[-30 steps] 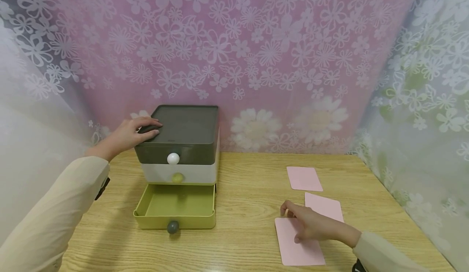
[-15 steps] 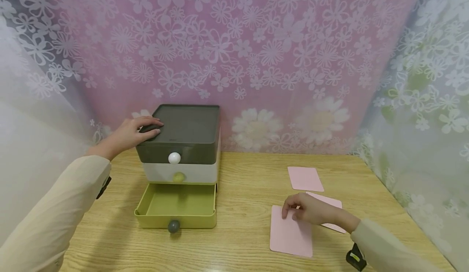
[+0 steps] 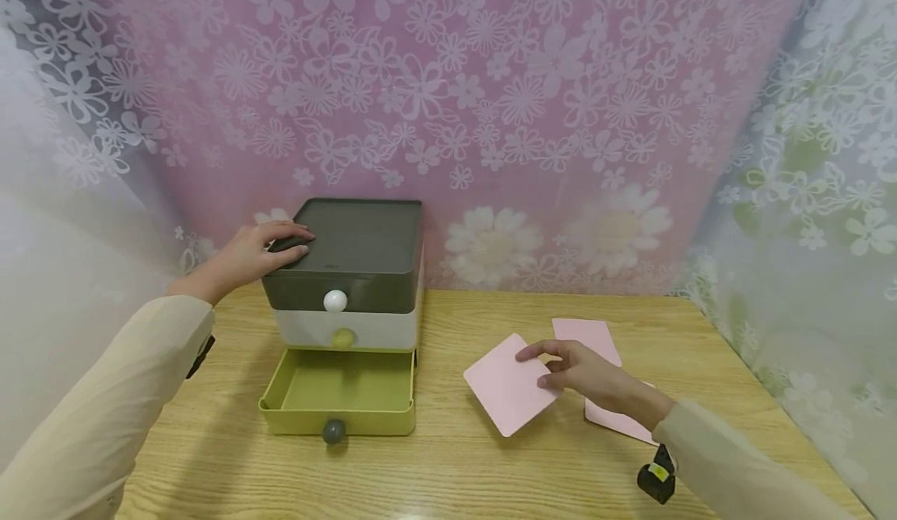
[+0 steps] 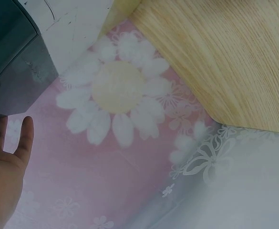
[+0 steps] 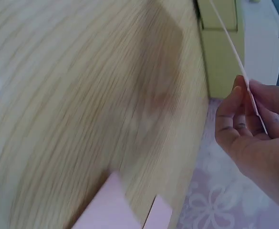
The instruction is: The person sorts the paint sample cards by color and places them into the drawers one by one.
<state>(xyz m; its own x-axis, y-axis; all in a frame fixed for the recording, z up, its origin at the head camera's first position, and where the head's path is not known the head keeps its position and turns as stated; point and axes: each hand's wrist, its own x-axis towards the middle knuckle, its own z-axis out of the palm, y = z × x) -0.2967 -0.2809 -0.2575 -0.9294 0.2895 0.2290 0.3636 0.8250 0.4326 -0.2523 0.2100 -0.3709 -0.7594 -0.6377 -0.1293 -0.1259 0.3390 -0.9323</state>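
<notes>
My left hand (image 3: pixel 241 259) rests on the left edge of the dark grey top of a small drawer box (image 3: pixel 364 232), thumb and fingers lying on it. In the left wrist view, the fingertips (image 4: pixel 25 136) are at the box's dark corner (image 4: pixel 22 86). My right hand (image 3: pixel 592 378) pinches a pink card (image 3: pixel 506 388) by its right side, holding it tilted above the table. The right wrist view shows that card edge-on between thumb and fingers (image 5: pixel 230 112). Below the box's white section, the olive-green bottom drawer (image 3: pixel 378 424) stands pulled out, with nothing visible inside.
Two more pink cards lie on the wooden table (image 3: pixel 448 473): a far card (image 3: pixel 589 335) and a nearer card (image 3: pixel 617 420) partly behind my right hand. A round grey knob (image 3: pixel 333 431) sticks out from the drawer. A pink flowered curtain (image 3: pixel 476 115) hangs behind.
My right hand has slid the near card a little, then lifted it off the table and carried it left and away from me, turning it. The left hand has stayed on the box.
</notes>
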